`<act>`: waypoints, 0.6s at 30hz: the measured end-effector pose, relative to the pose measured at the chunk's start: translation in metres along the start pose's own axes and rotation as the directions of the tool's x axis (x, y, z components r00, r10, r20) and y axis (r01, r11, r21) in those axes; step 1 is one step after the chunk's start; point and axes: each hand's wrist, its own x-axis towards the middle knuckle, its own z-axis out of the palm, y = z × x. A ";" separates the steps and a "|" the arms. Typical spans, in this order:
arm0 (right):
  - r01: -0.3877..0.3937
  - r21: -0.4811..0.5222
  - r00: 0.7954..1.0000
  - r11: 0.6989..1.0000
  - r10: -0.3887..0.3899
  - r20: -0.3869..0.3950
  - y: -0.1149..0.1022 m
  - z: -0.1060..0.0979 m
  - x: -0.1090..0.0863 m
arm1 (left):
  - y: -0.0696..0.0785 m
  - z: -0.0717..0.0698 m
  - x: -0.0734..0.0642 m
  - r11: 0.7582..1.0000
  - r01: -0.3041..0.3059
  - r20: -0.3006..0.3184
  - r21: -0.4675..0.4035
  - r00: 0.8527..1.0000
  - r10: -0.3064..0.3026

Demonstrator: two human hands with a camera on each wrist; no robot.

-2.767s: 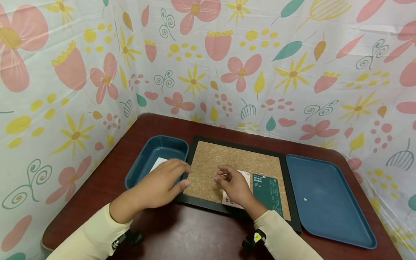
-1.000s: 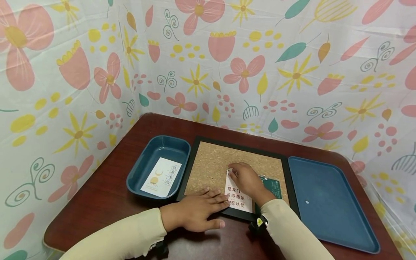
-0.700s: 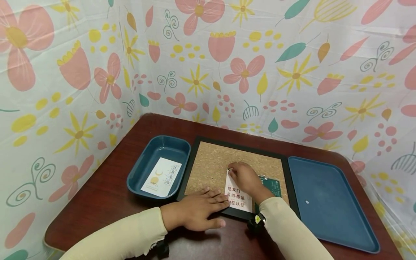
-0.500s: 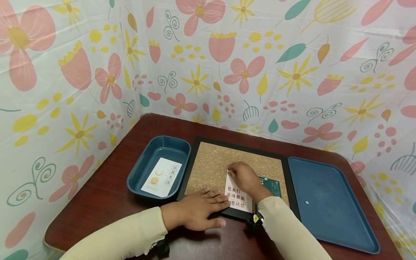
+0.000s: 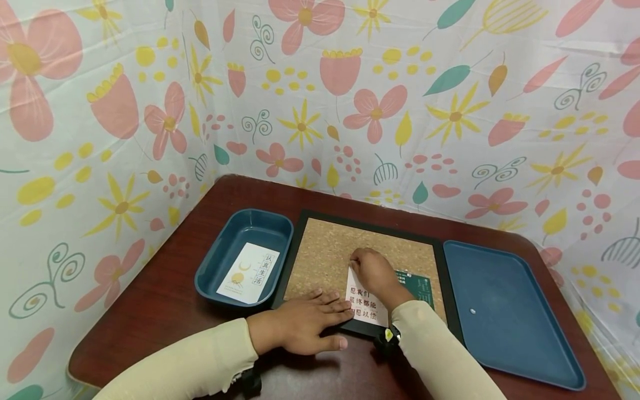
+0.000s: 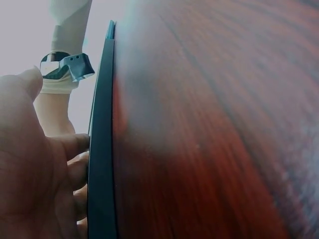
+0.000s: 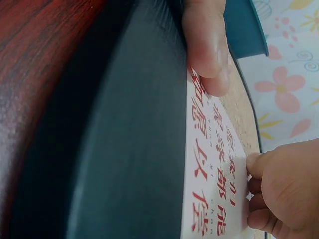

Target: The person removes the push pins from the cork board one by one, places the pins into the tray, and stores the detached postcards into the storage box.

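My left hand (image 5: 307, 322) lies flat, its fingertips resting on the lower left edge of a white card with red characters (image 5: 363, 303). The card lies on a cork board (image 5: 320, 244) with a black frame. With curled fingers, my right hand (image 5: 375, 273) pinches a small pushpin at the card's upper left corner; the fingers hide the pin now. In the right wrist view the curled right hand (image 7: 286, 186) is at the card's far edge, and a left finger (image 7: 204, 45) touches its near corner. The left wrist view shows the left hand (image 6: 35, 169) against the frame.
A green card (image 5: 420, 289), partly behind the right arm, has a pin (image 5: 408, 274) at its top. A deep blue tray (image 5: 202, 272) on the left holds a white card (image 5: 248, 273). The flat blue tray (image 5: 520, 328) on the right holds a small pin (image 5: 472, 311).
From raised above the board, both hands came down: the left flat on the card's edge, the right to its upper corner. Lately the right wrist has turned slightly left.
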 end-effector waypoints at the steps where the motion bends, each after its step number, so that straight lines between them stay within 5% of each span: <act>1: -0.004 -0.003 1.000 1.000 0.004 0.005 0.000 0.000 0.000 | 0.000 0.000 0.000 1.000 0.001 0.002 -0.001 1.000 -0.001; 18: 0.006 -0.020 0.998 1.000 -0.005 0.069 0.002 0.002 0.007 | -0.001 0.000 0.001 1.000 0.002 0.017 -0.006 1.000 -0.001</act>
